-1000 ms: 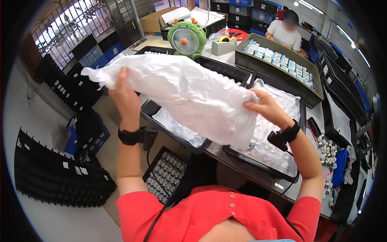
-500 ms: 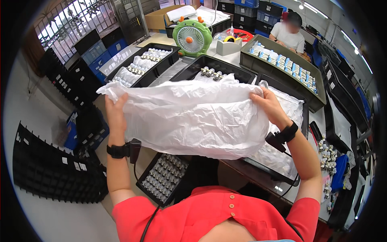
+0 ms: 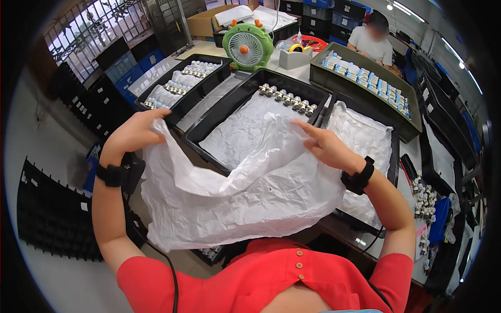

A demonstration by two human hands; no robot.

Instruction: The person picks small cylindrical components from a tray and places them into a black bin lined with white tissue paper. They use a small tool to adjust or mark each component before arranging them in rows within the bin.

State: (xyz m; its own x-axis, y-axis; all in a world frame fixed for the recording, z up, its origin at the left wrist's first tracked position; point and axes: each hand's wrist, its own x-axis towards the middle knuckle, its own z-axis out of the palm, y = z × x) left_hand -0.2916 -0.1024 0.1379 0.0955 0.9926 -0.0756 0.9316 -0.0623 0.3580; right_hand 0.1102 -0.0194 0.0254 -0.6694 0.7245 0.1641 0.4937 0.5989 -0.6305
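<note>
A large crinkled white sheet (image 3: 250,214), thin like tissue paper, hangs spread in front of me. My left hand (image 3: 134,133) pinches its left corner between thumb and fingers. Its right part is gripped by my right hand (image 3: 331,147), fingers pointing left. Between my hands the top edge sags in a deep curve. Behind it lies a black tray (image 3: 206,125), lined with white paper, with a row of small metal fittings (image 3: 287,99) along its far side. The sheet hides the tray's near edge.
Another black tray (image 3: 229,67) of fittings stands far left, beside a green fan (image 3: 247,47). To the right are a paper-lined black tray (image 3: 395,151) and an olive tray (image 3: 412,125) of blue-and-white parts. A person (image 3: 371,44) sits beyond. Black crates (image 3: 62,214) stand at lower left.
The sheet has come down and nearer to me, and its top edge now sags, uncovering the middle tray. My left hand has moved left; my right hand has shifted slightly left and down.
</note>
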